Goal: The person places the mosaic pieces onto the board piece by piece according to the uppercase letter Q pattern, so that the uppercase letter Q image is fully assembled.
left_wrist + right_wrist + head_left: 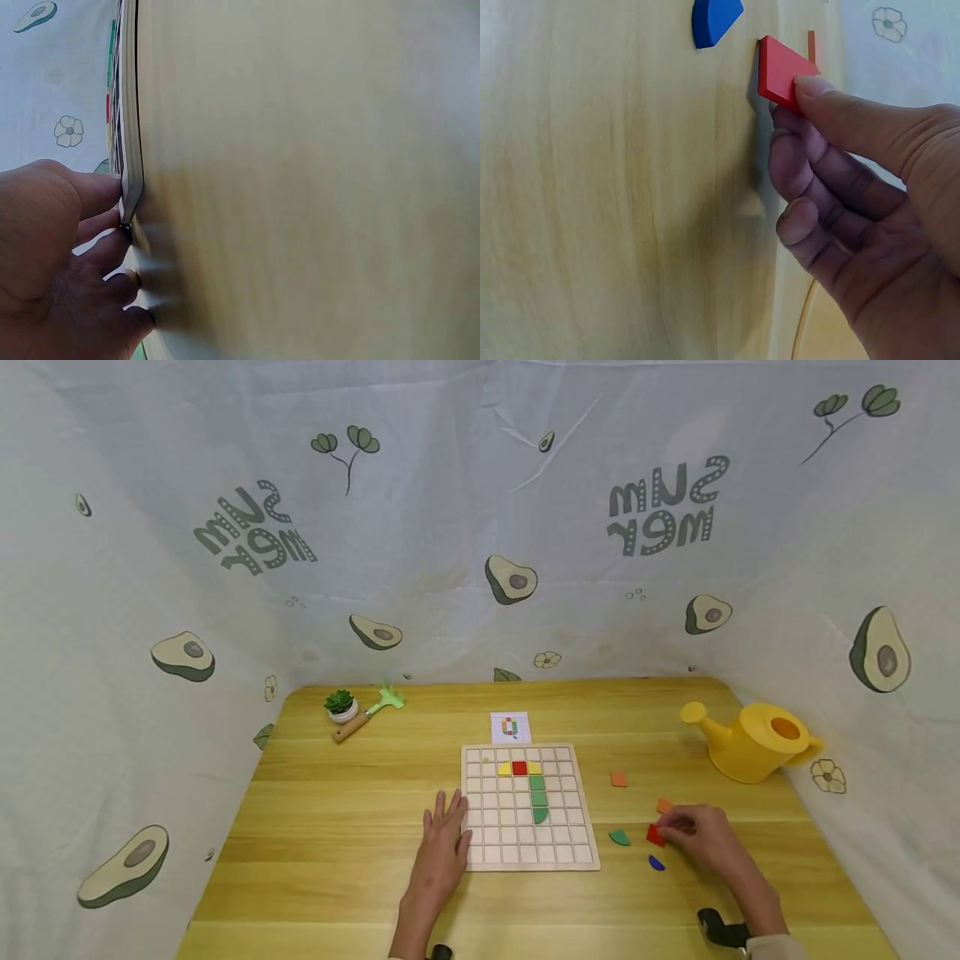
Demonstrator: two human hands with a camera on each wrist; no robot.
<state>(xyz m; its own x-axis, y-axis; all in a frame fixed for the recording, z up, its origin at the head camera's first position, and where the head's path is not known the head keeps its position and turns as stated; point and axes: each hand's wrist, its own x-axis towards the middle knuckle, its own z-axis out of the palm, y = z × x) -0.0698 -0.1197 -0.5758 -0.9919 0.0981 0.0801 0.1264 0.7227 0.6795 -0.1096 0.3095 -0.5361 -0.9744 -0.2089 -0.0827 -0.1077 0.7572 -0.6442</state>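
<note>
Between thumb and fingers, my right hand [699, 837] pinches a red square tile [786, 71], tilted close over the table. Around it lie an orange tile [664, 806], a green quarter-round tile [619, 837] and a blue curved piece [657, 863]. My left hand [442, 847] rests with spread, straight fingers at the left edge of a wooden grid board [510, 857]; its thumb touches that edge in the left wrist view. In the board's cells sit a red square [520, 767] flanked by two yellow pieces, with a green column [538, 797] running down, rounded at its bottom.
A second orange tile [618, 779] lies right of the board. Behind the board is a pattern card [510, 727]. A yellow watering can [753, 743] stands at the right, a small potted plant [342, 707] and a hand rake [367, 714] at the back left.
</note>
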